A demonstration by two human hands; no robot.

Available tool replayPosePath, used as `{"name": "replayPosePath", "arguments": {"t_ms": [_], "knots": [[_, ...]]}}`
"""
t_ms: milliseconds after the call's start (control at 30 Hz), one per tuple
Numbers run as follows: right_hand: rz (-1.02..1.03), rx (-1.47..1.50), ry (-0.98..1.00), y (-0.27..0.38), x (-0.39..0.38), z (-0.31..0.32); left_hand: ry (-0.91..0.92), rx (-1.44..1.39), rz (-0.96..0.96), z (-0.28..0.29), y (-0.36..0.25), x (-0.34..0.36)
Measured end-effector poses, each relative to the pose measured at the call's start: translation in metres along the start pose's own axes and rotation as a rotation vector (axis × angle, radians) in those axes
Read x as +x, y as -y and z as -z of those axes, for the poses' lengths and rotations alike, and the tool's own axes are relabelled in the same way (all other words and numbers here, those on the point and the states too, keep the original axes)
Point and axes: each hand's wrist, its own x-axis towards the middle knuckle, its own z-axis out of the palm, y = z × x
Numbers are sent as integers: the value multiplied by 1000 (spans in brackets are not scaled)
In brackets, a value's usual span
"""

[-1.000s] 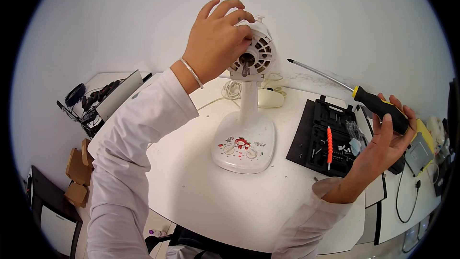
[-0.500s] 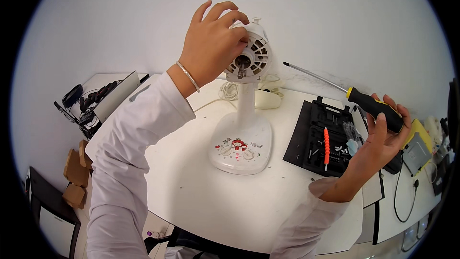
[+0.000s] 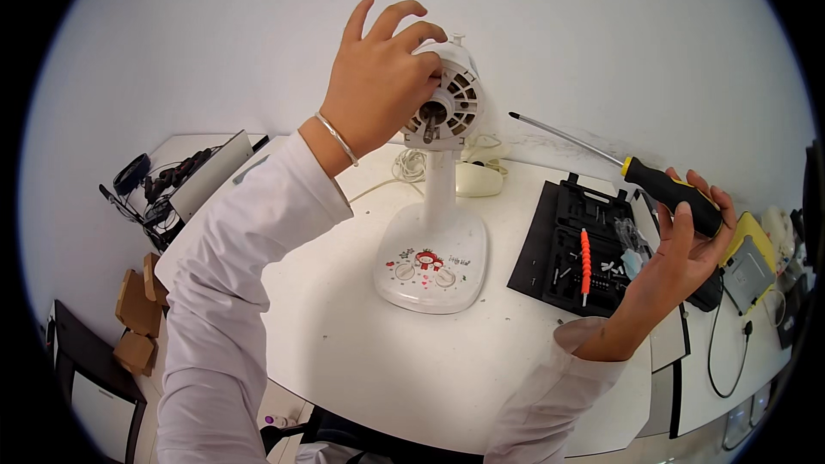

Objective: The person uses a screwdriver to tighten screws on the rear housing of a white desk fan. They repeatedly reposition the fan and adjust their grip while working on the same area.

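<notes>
A white fan body (image 3: 455, 99) stands upright on its column and decorated base (image 3: 430, 288), without blades or guard, its metal shaft (image 3: 430, 126) bare at the front. My left hand (image 3: 382, 77) grips the front of the motor housing by the upper left of the hub, thumb and index finger bent against it, other fingers raised and curled; the fingertips are partly hidden. My right hand (image 3: 679, 262) holds a black and yellow screwdriver (image 3: 657, 180) by its handle at the right, its tip pointing left toward the fan, a short distance from the housing.
An open black tool case (image 3: 601, 215) with an orange flexible bit holder (image 3: 586, 262) lies right of the fan on the white table (image 3: 344, 352). Coiled white cord (image 3: 411, 163) lies behind. Cables (image 3: 163, 189) and cardboard boxes (image 3: 137, 309) are at left; a yellow-grey device (image 3: 743, 279) is far right.
Both hands, the fan and the screwdriver appear slightly further left in the view than a second ago. My left index finger has straightened upward a little. Both holds are the same.
</notes>
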Motion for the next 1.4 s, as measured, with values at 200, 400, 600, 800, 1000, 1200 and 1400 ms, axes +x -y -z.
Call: {"name": "replayPosePath", "arguments": {"t_ms": [200, 400, 600, 800, 1000, 1200, 1400], "knots": [[-1, -2, -3, -3, 2, 1, 10, -84, -2, -3, 2, -1], [0, -32, -19, -5, 4, 4, 36, -126, -86, -5, 10, 0], [-5, 9, -10, -2, 1, -2, 138, -415, 151, -4, 11, 0], [65, 74, 37, 11, -8, -8, -85, -857, 291, -29, 10, -14], [132, 129, 28, 23, -16, -19, -72, -1415, 562, -55, 0, -27], [241, 53, -8, 29, -25, -27, -267, -1367, 590, -67, -13, -33], [301, 5, 5, 33, -29, -28, -259, -1464, 625, -64, -11, -37]]}}
